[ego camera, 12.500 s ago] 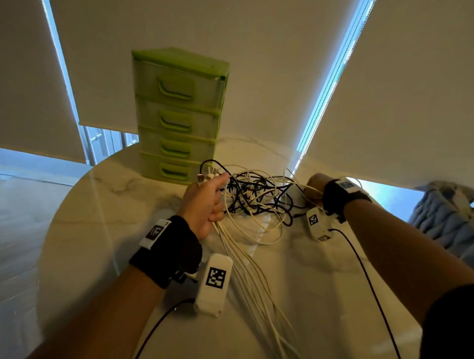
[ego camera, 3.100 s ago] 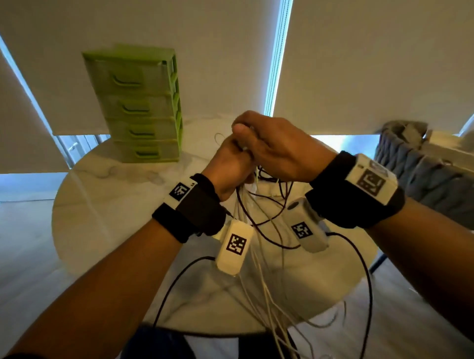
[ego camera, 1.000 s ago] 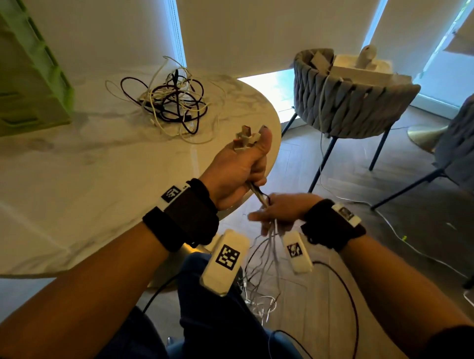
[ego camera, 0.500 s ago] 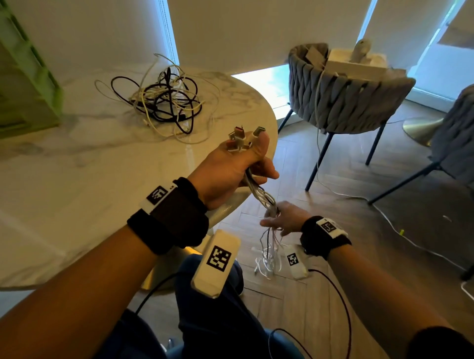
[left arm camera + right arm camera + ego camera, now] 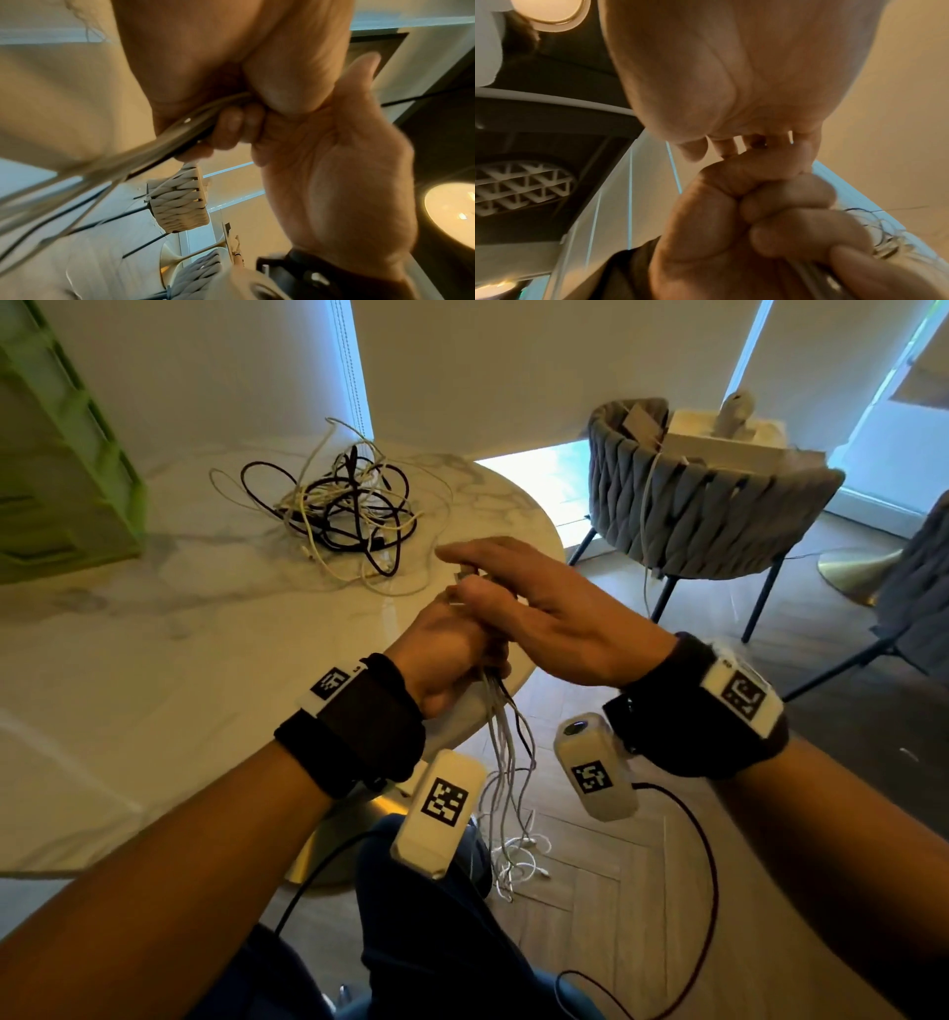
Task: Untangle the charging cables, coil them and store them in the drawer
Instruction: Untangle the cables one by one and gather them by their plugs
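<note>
Left hand, at centre of the head view, is fisted round a bundle of white cables just below their plug ends; the loose lengths hang off the table edge toward the floor. Right hand lies across the fist with fingers straight, holding nothing. The remaining tangle sits on the marble table in the upper middle; the green drawer unit stands at upper left, its drawer fronts out of sight.

Judged step: starting a coil. Recommended: keep the plug ends level in the fist, draw the hanging lengths up in even loops — no twist — and watch the floor ends, which may snag.
</note>
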